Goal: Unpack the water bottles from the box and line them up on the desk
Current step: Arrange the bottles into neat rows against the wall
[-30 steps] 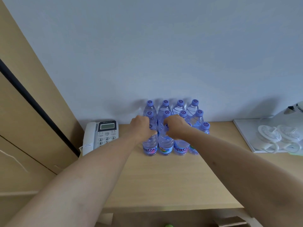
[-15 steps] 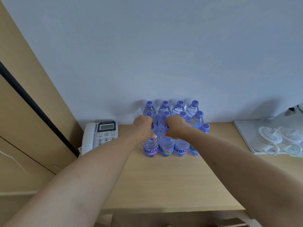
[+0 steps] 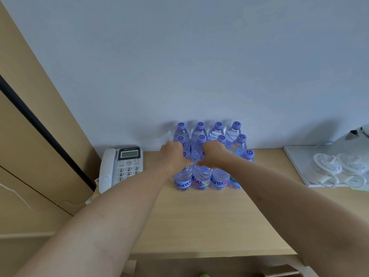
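Observation:
Several clear water bottles with purple caps stand upright in rows on the wooden desk, against the back wall. My left hand grips the top of the front-left bottle. My right hand grips the top of the front bottle third from the left. Between my hands stands another front-row bottle. Both gripped caps are hidden under my fingers. The box is not in sight.
A white desk phone sits left of the bottles. At the right a white tray holds two upturned cups, with a white kettle behind. A wooden cabinet panel flanks the desk on the left.
Both hands have stayed on the front-row bottle tops, shifting only slightly; the bottles and the view moved a little.

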A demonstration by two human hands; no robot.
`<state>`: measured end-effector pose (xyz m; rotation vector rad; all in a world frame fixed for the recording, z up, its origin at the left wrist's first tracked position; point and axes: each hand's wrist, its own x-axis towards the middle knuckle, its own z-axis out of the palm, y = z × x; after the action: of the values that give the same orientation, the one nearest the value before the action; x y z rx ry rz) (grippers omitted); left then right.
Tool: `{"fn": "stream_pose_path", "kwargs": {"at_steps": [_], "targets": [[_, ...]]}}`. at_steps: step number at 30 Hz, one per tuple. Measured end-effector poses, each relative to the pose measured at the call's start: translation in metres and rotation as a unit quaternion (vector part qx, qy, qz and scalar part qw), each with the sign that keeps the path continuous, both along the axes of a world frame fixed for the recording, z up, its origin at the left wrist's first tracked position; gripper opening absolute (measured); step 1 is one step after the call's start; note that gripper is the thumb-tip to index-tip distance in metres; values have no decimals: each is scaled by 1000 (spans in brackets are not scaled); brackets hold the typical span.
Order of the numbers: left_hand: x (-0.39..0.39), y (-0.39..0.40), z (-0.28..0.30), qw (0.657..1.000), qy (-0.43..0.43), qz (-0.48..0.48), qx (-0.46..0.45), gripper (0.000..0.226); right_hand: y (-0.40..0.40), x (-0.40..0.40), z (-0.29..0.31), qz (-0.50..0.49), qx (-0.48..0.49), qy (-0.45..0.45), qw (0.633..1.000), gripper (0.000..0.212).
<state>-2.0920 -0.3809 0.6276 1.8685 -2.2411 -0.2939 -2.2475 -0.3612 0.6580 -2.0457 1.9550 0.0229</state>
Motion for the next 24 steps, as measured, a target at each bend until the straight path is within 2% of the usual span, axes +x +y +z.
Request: {"fn": "stream_pose_path", "kwargs": {"at_steps": [4,7,10,14,17,21,24], "targets": [[-2,1,-2,1000,0,12,3,50,3,-1,-6,-21,-20,-16,999,42],[-4,3,-3,999,2,37,5,52,3,1,-5,-9,-15,-11,1000,25],[-4,3,-5,999,9,49,11,52,3,0,-6,0,-16,-6,1000,36],[-2,1,-5,999,17,33,24,54,2,0,-7,16,-11,0,1000,30],[4,0,-1,997,34,9,72,64,0,-1,-7,27,0,-1,1000,33],[21,-3,8,995,54,41,71,66,-1,-4,-7,49,4,-17,999,40],[30,-5,7,996,66,54,39,55,-2,-2,-5,42,7,4,999,25]]}}
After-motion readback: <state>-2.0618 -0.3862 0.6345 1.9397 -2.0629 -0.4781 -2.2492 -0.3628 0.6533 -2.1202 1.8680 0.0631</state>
